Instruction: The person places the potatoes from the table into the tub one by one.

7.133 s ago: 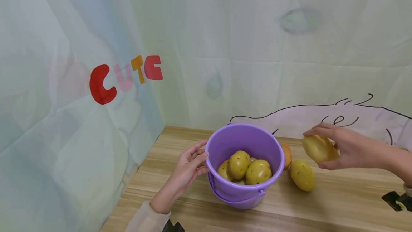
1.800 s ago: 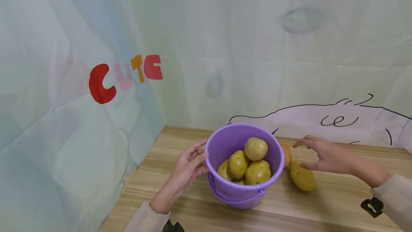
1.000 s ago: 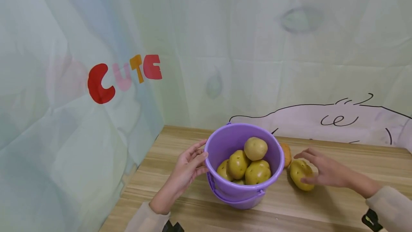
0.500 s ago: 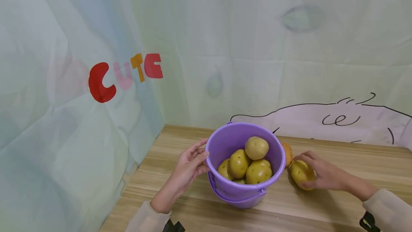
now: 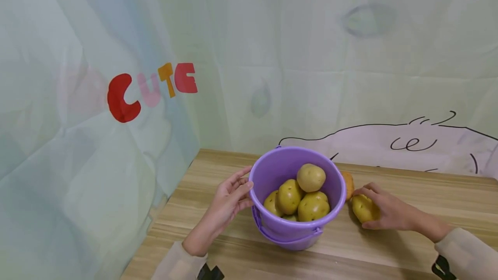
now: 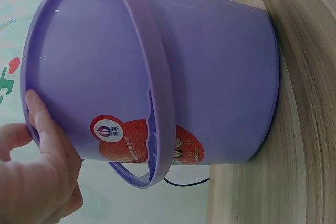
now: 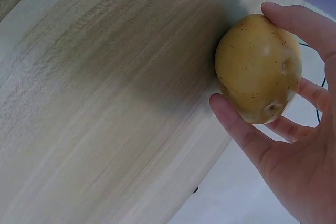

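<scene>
A purple bucket (image 5: 288, 233) stands upright on the wooden table, with several yellow-brown potatoes (image 5: 313, 206) inside; a paler potato (image 5: 311, 178) lies on top of them. My left hand (image 5: 230, 198) holds the bucket's left rim between thumb and fingers. The left wrist view shows these fingers (image 6: 44, 124) at the rim. To the right of the bucket, my right hand (image 5: 391, 211) grips another potato (image 5: 364, 209), thumb and fingers around its sides. That potato (image 7: 257, 66) appears close up in the right wrist view; whether it touches the table I cannot tell.
An orange-brown rounded thing (image 5: 348, 185) sits partly hidden behind the bucket's right side. The bucket's handle (image 6: 155, 77) hangs down along its outside. Printed cloth walls (image 5: 241, 98) rise at the left and back of the wooden table (image 5: 435, 198).
The paler potato, held by my right hand at first, now lies in the bucket. My right hand has since come down to the potato on the table and grips it. My left hand stays put.
</scene>
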`<action>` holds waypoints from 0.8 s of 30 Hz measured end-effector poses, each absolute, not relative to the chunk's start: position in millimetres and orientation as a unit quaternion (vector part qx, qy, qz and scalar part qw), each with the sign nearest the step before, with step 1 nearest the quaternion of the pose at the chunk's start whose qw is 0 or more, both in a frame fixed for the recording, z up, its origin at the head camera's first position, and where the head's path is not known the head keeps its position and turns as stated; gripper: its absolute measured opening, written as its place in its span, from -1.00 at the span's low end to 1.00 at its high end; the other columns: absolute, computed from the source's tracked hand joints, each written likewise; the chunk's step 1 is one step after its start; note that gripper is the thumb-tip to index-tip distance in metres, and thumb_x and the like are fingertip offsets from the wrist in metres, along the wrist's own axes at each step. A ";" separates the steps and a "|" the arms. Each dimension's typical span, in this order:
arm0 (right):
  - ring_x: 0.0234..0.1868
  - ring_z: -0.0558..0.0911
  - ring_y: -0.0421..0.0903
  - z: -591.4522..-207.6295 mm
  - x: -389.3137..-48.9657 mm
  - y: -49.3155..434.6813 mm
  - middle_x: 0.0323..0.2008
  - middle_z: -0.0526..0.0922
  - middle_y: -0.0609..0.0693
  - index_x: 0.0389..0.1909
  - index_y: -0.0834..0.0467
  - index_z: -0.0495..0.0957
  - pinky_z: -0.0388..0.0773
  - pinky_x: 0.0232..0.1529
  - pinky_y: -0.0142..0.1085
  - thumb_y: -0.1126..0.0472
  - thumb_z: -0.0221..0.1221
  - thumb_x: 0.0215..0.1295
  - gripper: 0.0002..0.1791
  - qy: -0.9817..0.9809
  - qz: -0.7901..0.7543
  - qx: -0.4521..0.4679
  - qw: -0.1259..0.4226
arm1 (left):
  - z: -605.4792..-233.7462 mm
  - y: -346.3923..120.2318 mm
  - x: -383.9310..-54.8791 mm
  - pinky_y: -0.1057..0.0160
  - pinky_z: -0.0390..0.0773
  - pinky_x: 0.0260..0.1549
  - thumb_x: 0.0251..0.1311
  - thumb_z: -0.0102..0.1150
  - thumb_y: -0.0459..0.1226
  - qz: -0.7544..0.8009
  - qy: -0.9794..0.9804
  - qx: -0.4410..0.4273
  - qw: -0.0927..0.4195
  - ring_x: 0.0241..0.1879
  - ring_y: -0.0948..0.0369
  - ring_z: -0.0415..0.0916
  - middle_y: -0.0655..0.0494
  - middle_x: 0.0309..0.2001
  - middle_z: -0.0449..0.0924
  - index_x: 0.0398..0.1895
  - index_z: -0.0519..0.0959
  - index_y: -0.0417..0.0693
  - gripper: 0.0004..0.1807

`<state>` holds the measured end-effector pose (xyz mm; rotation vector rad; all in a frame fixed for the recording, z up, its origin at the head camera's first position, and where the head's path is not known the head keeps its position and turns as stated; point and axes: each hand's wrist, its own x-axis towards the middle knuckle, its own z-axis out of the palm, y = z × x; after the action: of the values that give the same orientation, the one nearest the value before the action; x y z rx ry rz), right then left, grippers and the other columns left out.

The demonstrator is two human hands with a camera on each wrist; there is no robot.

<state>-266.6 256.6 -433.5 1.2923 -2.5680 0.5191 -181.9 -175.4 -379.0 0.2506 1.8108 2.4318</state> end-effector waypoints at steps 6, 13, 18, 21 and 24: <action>-0.16 0.51 -0.18 -433.6 -267.7 256.2 -0.07 0.47 0.02 0.06 0.21 0.52 0.65 -0.24 -0.24 0.02 0.62 -0.30 -0.18 -0.871 0.180 0.442 0.115 | -379.1 -174.8 -182.0 0.30 0.72 -0.14 0.46 0.01 -0.38 0.802 0.590 0.081 0.047 -0.20 0.22 0.56 -0.14 0.04 0.39 0.49 0.15 -0.27 -0.41; -0.16 0.50 -0.17 -432.0 -268.0 256.9 -0.10 0.49 0.02 0.04 0.21 0.55 0.65 -0.23 -0.24 0.01 0.63 -0.32 -0.19 -0.877 0.180 0.435 0.100 | -379.6 -174.7 -182.0 0.31 0.72 -0.16 0.46 0.01 -0.39 0.805 0.585 0.084 0.046 -0.20 0.21 0.55 -0.13 0.02 0.38 0.49 0.16 -0.29 -0.41; -0.16 0.53 -0.12 -428.5 -267.3 259.0 -0.08 0.51 0.06 0.05 0.20 0.55 0.66 -0.22 -0.23 -0.01 0.63 -0.31 -0.18 -0.882 0.176 0.428 0.091 | -379.6 -174.9 -182.3 0.31 0.72 -0.15 0.46 0.01 -0.37 0.802 0.589 0.087 0.049 -0.20 0.22 0.55 -0.13 0.03 0.38 0.49 0.14 -0.29 -0.40; -0.16 0.55 -0.09 -427.2 -268.2 260.4 -0.08 0.52 0.08 0.05 0.20 0.55 0.66 -0.23 -0.23 -0.02 0.63 -0.32 -0.17 -0.883 0.175 0.425 0.092 | -379.6 -175.1 -182.4 0.31 0.72 -0.15 0.46 0.01 -0.37 0.800 0.591 0.088 0.049 -0.19 0.21 0.55 -0.14 0.04 0.38 0.49 0.15 -0.29 -0.40; -0.15 0.55 -0.08 -426.1 -269.5 261.4 -0.07 0.53 0.08 0.05 0.20 0.55 0.66 -0.23 -0.24 -0.01 0.63 -0.32 -0.17 -0.883 0.178 0.424 0.094 | -379.5 -175.1 -182.4 0.31 0.72 -0.16 0.46 0.01 -0.38 0.802 0.590 0.086 0.046 -0.20 0.20 0.55 -0.15 0.04 0.38 0.49 0.16 -0.28 -0.41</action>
<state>-269.5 261.4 -426.1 1.2587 -2.6193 0.5276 -182.4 -175.1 -379.5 0.2615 1.8004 2.4471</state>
